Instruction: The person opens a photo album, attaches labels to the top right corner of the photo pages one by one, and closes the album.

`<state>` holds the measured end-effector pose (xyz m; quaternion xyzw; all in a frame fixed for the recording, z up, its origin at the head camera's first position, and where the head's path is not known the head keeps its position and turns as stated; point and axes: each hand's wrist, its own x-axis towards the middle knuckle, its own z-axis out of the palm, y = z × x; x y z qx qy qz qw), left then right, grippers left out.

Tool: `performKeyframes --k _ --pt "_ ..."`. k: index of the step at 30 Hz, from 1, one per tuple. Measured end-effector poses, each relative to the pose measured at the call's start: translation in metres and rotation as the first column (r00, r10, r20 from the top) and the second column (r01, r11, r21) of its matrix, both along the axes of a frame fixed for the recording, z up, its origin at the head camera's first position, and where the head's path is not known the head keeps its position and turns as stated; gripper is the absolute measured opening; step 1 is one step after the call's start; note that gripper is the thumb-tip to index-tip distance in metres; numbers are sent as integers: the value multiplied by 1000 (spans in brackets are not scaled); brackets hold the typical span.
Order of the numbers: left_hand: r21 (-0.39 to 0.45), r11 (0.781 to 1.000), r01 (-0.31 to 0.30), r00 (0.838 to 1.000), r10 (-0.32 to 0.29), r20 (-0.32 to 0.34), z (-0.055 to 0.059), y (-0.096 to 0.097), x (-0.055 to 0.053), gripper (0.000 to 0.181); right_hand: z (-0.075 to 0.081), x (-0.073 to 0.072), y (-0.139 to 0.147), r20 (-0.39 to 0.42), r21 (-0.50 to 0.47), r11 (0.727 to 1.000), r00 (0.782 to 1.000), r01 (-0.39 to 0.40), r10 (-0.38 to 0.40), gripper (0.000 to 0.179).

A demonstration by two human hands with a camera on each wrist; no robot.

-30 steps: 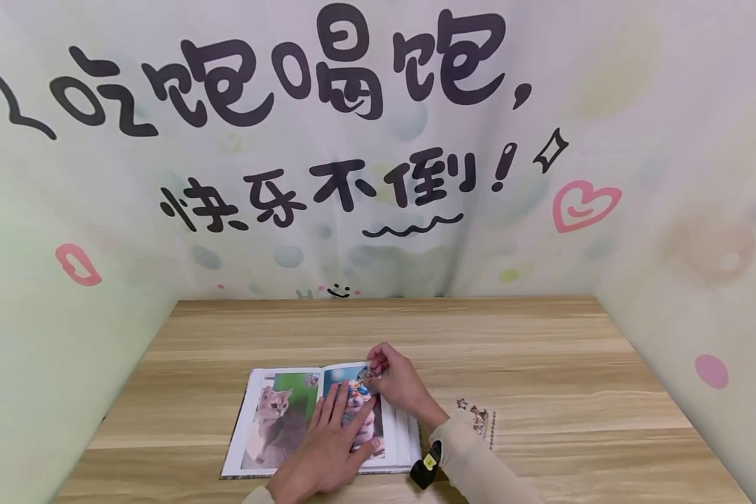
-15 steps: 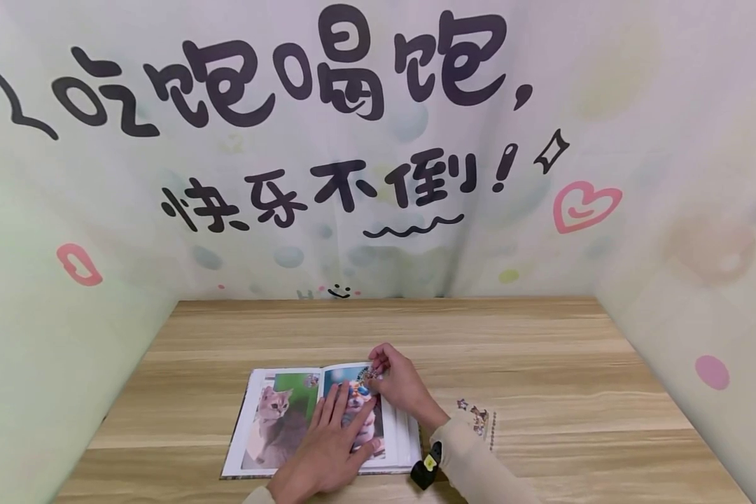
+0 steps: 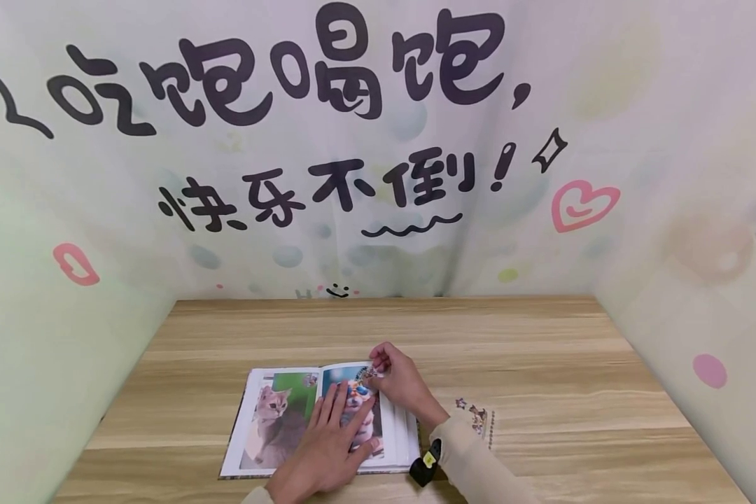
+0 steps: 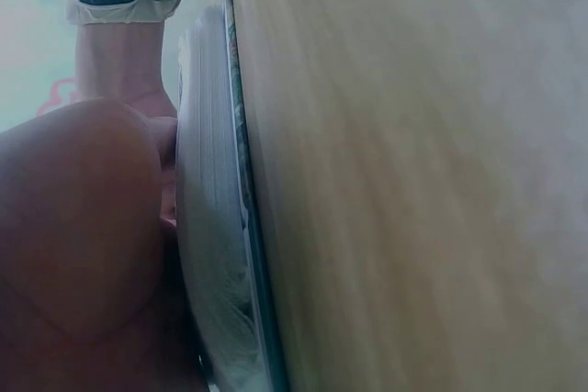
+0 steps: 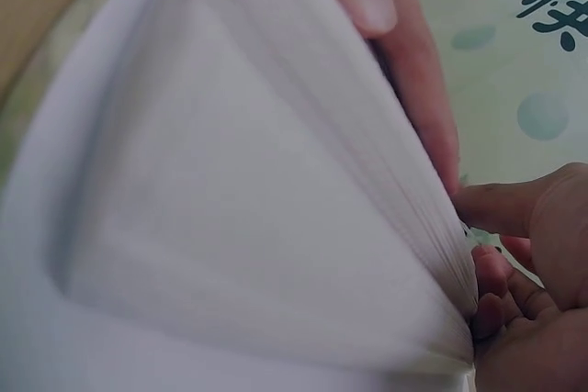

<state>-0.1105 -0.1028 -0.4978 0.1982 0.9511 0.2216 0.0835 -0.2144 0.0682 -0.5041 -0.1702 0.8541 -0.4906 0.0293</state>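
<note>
An open photo album [image 3: 234, 437] lies on the table, with a cat photo [image 3: 290, 427] on its left page. My left hand [image 3: 330, 448] rests with fingers spread and straight on the right page, partly covering an animal photo [image 3: 364, 427]. In the left wrist view, the left hand [image 4: 78, 227] lies along the album's page edges [image 4: 211, 190]. At the upper right corner of that page my right hand [image 3: 403, 381], fingers curled, pinches a small patterned sticker [image 3: 367, 375]. In the right wrist view, the right hand [image 5: 551, 273] is at the page edges; its sticker is mostly hidden.
To the right of the album, a clear sticker sheet [image 3: 480, 420] with small animal figures lies on the table, partly behind the right sleeve [image 3: 479, 455]. A small sticker [image 3: 311, 380] sits at the cat photo's top corner. A printed cloth wall [image 3: 378, 266] borders the table [image 3: 542, 350].
Both hands stay almost in place, the left spread on the page and the right at its upper corner. The whole view shifts very slightly.
</note>
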Motion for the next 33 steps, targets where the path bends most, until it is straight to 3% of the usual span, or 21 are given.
performKeyframes --k 15,33 --pt "-22 1000 11 1000 -10 28 5 0 -1 67 -1 0 1 22 -3 999 999 40 -40 29" --pt "-18 1000 10 1000 -9 19 4 0 -1 67 -1 -2 -1 -24 -21 994 993 112 -112 17"
